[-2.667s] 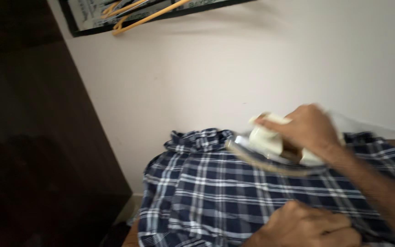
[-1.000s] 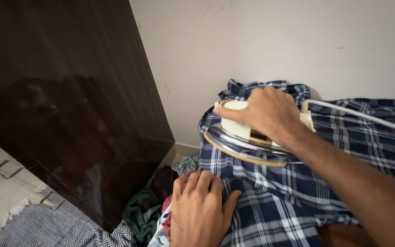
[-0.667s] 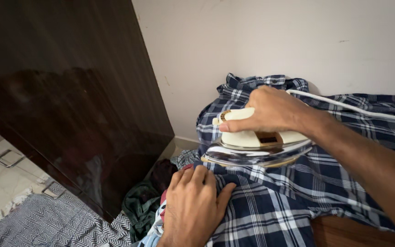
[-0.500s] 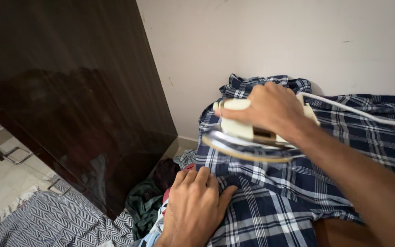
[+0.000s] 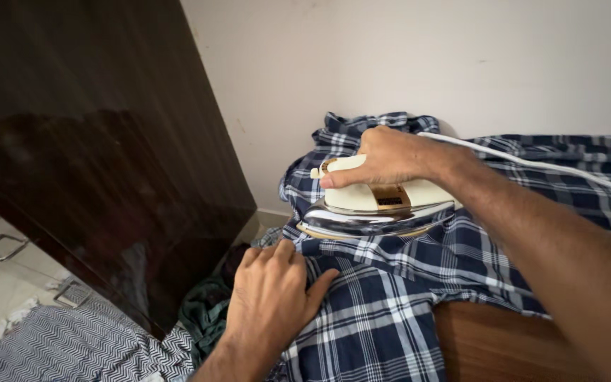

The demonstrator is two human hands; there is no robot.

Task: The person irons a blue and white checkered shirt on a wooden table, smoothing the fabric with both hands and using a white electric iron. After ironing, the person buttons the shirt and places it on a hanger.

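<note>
Head view, looking down on two hands, one iron and one shirt. Right hand [image 5: 390, 155] wrapped around the handle of one cream iron [image 5: 380, 205], fingers curled over the top, thumb stretched forward along the near side; grip firmly clenched on the handle. Iron resting with its shiny metal soleplate flat on one navy-and-white plaid shirt [image 5: 390, 297], nose turned to the left edge of the picture, near the shirt's left edge. One white cord [image 5: 532, 164] running from behind the right wrist off to the right, across the fabric.

Left hand [image 5: 274, 297] laid palm down on the same shirt, just in front of the iron and apart from it, fingers together and spread flat, pressing the cloth; holding nothing, simply resting open on the fabric.

Shirt spread over one brown wooden table [image 5: 489, 343], one bare patch of wood showing at the lower right; collar bunched against the pale wall [image 5: 426, 56] behind the iron, lower part hanging down over the near edge.

One dark glossy wardrobe [image 5: 93, 155] standing to the left, with two metal handles low on its pale neighbouring front at the far left. One heap of clothes on the floor between wardrobe and table: one green garment [image 5: 203, 322] on top, darker pieces behind it. One grey zigzag-patterned cloth [image 5: 72, 346] at the lower left corner.
</note>
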